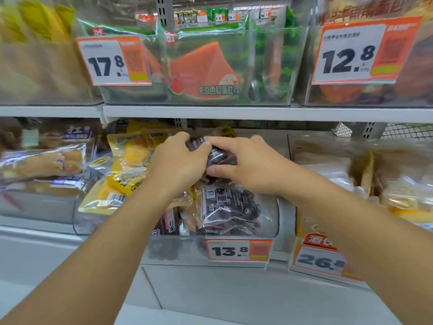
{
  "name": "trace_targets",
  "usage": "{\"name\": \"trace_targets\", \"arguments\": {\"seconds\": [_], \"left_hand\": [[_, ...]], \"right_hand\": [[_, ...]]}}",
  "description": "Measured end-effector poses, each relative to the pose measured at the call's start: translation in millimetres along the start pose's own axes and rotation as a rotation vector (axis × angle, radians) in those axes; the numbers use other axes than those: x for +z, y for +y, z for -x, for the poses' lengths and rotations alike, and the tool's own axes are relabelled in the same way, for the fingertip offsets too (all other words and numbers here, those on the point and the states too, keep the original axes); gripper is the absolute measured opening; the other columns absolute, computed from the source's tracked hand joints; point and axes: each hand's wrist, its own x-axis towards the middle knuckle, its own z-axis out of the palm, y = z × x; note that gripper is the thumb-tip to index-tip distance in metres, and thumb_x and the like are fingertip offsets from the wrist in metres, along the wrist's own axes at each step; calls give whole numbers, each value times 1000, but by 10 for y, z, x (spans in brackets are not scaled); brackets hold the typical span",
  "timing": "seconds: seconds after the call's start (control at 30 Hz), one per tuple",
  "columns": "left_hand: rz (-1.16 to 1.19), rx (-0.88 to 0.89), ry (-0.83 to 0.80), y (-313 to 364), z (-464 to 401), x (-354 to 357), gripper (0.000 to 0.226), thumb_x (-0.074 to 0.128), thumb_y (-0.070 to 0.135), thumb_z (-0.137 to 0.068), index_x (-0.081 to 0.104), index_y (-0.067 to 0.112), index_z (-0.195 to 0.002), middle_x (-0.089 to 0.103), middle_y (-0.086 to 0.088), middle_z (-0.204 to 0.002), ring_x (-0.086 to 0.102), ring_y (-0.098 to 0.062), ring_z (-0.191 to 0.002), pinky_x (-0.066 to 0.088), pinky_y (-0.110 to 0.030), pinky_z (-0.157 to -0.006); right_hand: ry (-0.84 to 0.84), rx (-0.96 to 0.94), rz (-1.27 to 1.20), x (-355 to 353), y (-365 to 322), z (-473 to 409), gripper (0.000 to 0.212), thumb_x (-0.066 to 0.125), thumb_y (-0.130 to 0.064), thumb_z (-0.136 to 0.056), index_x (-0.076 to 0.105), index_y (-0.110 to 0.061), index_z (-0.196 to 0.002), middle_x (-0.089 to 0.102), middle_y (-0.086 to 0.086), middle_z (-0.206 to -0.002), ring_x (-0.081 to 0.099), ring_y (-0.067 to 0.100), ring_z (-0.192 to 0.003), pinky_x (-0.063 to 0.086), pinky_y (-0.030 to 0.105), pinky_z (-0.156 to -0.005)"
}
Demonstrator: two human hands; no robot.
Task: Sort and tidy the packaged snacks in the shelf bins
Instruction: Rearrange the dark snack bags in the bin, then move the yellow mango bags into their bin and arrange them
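Both hands reach into the clear middle bin (274, 221) on the lower shelf, where yellow snack packets (126, 160) crowd the left side and dark ones the right, so the dark packet (216, 157) held over the right-hand heap is probably being squared up with its own kind. The left hand (174, 160) curls its fingers over the packet's top left edge. The right hand (248, 164) pinches it between thumb below and fingers above.
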Motion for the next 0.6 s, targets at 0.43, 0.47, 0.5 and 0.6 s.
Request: {"name": "trace_targets", "arguments": {"seconds": [0.43, 0.47, 0.5, 0.6], "left_hand": [[-379, 274, 14, -311, -28, -143, 34, 39, 40, -88, 57, 16, -106, 59, -7, -105, 55, -32, -104, 47, -43, -80], [-385, 279, 13, -304, -19, -124, 37, 38, 41, -89, 58, 16, -109, 59, -6, -107, 54, -30, -105, 48, -44, -82], [-390, 283, 18, -285, 0, -110, 40, 39, 42, -91, 58, 15, -114, 59, -6, -110, 54, -29, -107, 48, -45, -85], [-372, 286, 32, -218, 45, -72, 51, 39, 48, -95, 57, 14, -128, 58, -9, -127, 53, -28, -118, 47, -45, -95]], "right_hand": [[-156, -97, 180, 68, -148, -59, 80, 47, -44, -103, -5, -25, -160, 19, 2, -164, 23, 23, -149, 29, 43, -118], [-146, -106, 182, 48, -126, -2, 76, 45, -42, -104, -3, -24, -160, 19, -1, -164, 20, 21, -150, 29, 43, -118], [-138, -114, 195, 26, -109, 46, 72, 42, -41, -105, 0, -24, -160, 20, -2, -163, 20, 19, -150, 29, 43, -118], [-162, -80, 215, -66, -76, 180, 60, 38, -40, -106, 12, -26, -159, 15, 1, -166, 11, 18, -153, 20, 41, -123]]}}
